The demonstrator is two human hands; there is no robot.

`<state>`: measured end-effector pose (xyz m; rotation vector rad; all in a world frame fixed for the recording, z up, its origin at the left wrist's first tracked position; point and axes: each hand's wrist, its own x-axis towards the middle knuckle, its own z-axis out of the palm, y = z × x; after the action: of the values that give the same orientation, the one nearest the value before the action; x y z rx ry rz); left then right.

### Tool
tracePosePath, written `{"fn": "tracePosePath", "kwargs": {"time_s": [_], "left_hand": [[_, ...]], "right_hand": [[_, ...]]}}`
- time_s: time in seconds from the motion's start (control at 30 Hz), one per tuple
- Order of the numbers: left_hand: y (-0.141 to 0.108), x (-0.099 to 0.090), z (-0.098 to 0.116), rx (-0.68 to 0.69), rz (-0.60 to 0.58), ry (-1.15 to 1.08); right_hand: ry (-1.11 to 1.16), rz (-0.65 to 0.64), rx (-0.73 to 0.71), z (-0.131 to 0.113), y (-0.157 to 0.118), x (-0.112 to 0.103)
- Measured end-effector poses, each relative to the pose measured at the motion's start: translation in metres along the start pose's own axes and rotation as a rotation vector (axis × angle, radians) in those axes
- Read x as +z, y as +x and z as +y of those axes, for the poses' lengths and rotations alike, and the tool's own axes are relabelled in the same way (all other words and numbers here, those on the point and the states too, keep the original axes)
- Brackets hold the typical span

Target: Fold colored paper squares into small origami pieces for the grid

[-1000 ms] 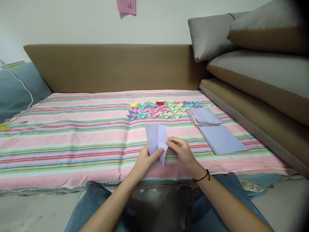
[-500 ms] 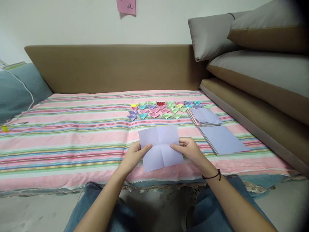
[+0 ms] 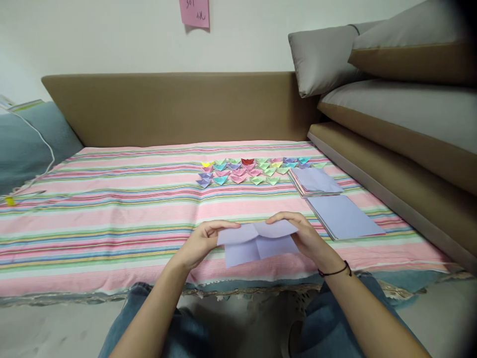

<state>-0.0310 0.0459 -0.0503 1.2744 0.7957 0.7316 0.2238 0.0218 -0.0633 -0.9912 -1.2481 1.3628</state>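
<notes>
A pale purple sheet of paper (image 3: pixel 242 252) with crossing creases is held up over the striped cloth, its upper part folded over toward me. My left hand (image 3: pixel 203 242) grips its left edge, fingers along the top. At the right edge my right hand (image 3: pixel 303 232) holds the same sheet, its fingers curled over the top corner. Behind the sheet stand several rows of small folded paper boats (image 3: pixel 238 179) in pink, green, blue, purple, yellow and red.
Two paper stacks lie to the right, a crumpled-topped one (image 3: pixel 318 180) behind a flat one (image 3: pixel 346 216). Grey and brown cushions (image 3: pixel 402 109) are piled at the right. A white cable (image 3: pixel 46 144) and a small yellow item (image 3: pixel 10 201) are at the left.
The sheet was open and nearly flat; its upper half is now bent down toward me. Both hands have moved to its upper corners. The view has shifted slightly.
</notes>
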Motion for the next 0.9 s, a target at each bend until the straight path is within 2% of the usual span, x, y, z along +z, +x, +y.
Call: {"fn": "tracePosePath", "kwargs": {"time_s": [0.13, 0.27, 0.33, 0.47, 0.57, 0.67, 0.77, 0.83, 0.9], "left_hand": [[-0.002, -0.005, 0.005, 0.036, -0.139, -0.003], [-0.005, -0.012, 0.010, 0.019, -0.361, 0.050], [-0.005, -0.011, 0.010, -0.016, -0.403, 0.056], [-0.002, 0.003, 0.004, -0.076, -0.277, 0.110], [0.002, 0.016, -0.004, -0.143, -0.165, 0.161], [0.006, 0.023, -0.012, -0.182, -0.053, 0.097], [0.009, 0.025, -0.017, -0.136, 0.162, -0.001], [0.011, 0.026, -0.018, -0.114, 0.292, -0.069], [0.013, 0.028, -0.018, -0.114, 0.350, -0.138]], "right_hand": [[0.011, -0.093, -0.010, -0.003, 0.000, -0.008], [-0.230, -0.075, -0.046, -0.002, 0.001, -0.006], [-0.316, -0.091, -0.067, -0.001, 0.001, -0.001], [-0.317, -0.172, 0.003, 0.001, 0.000, 0.010], [-0.298, -0.178, 0.042, 0.001, 0.000, 0.017], [-0.176, -0.061, 0.061, 0.001, 0.002, 0.021], [0.084, 0.150, 0.084, 0.004, 0.005, 0.026], [0.219, 0.180, 0.107, 0.008, 0.007, 0.030], [0.261, 0.135, 0.131, 0.013, 0.009, 0.035]]}}
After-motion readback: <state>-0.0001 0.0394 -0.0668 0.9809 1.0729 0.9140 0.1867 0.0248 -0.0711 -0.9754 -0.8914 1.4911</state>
